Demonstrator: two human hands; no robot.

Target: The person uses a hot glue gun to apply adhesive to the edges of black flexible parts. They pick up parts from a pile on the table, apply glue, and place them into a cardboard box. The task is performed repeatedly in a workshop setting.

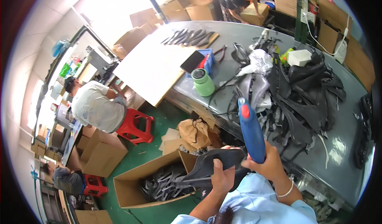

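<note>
My left hand [223, 177] is closed on a black moulded piece [203, 164], thumb on its upper face. The piece is broad toward my right and tapers to the left, over an open cardboard box. In my right hand [267, 164] is a blue hand-held tool [253, 138] with a red button [245, 112] near its far end. My fingers wrap its near end, close to the piece's right edge. Whether the tool touches the piece is hidden. A heap of black moulded pieces [296, 116] lies on the grey table beyond my right hand.
The cardboard box [155, 200] below left holds black scraps. A green bottle [203, 82], blue bin [208, 61] and pliers [220, 53] stand or lie on the grey table [338, 144]. One person sits on a red stool [137, 125]; others are farther off.
</note>
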